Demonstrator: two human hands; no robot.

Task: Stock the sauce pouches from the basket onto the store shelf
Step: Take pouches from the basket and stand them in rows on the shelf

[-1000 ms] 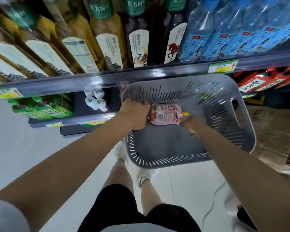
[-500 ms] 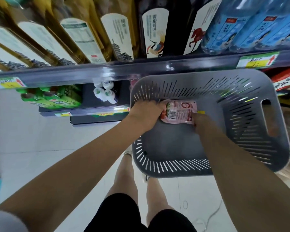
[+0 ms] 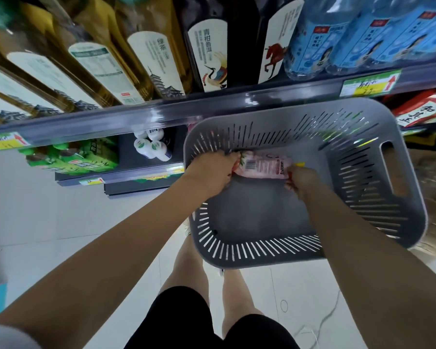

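Your left hand (image 3: 212, 170) and right hand (image 3: 303, 179) hold the pink sauce pouch (image 3: 262, 165) in the grey slotted plastic basket (image 3: 259, 250).
Each grip stays closed on one end, as before.

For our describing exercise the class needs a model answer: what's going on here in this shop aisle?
A person stands at a store shelf with both hands down in a grey slotted basket. The left hand grips one end of a pink sauce pouch, and the right hand grips the other end, by its yellow cap. The pouch is inside the basket, near its far wall, not yet on the shelf.
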